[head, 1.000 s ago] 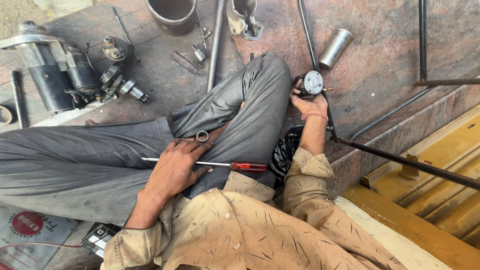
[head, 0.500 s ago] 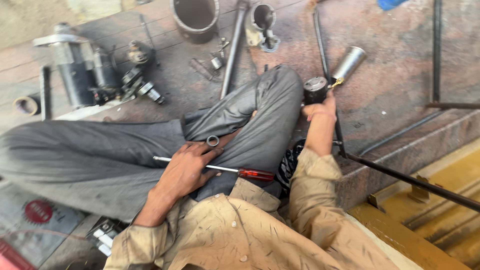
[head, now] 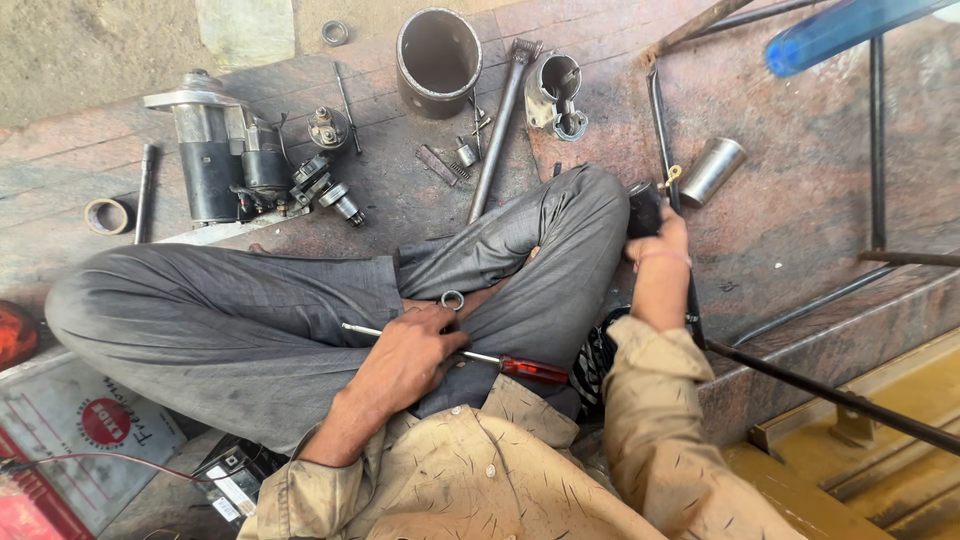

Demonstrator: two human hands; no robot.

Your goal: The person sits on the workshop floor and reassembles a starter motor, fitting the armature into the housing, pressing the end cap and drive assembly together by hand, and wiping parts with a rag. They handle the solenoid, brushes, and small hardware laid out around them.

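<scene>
I sit cross-legged in grey trousers. My left hand (head: pixel 405 358) rests on my lap, fingers closed around a screwdriver with a red handle (head: pixel 533 371) and a thin shaft pointing left. A small metal ring (head: pixel 452 299) lies on my leg just above that hand. My right hand (head: pixel 657 240) reaches past my knee and grips a dark cylindrical part (head: pixel 644 207) on the stone floor. A silver metal cylinder (head: pixel 712 171) lies close beyond it.
A starter motor (head: pixel 215 150) and a geared shaft (head: pixel 330 190) lie at the upper left. A wide steel sleeve (head: pixel 437 62), a long rod (head: pixel 499 130), a small housing (head: pixel 558 92), and thin bars (head: pixel 876 140) surround me. A stone step edge (head: pixel 830 340) runs at right.
My right hand has turned the dark part, whose round white face no longer shows. The left hand stays on the screwdriver. The camera has shifted, showing more floor above.
</scene>
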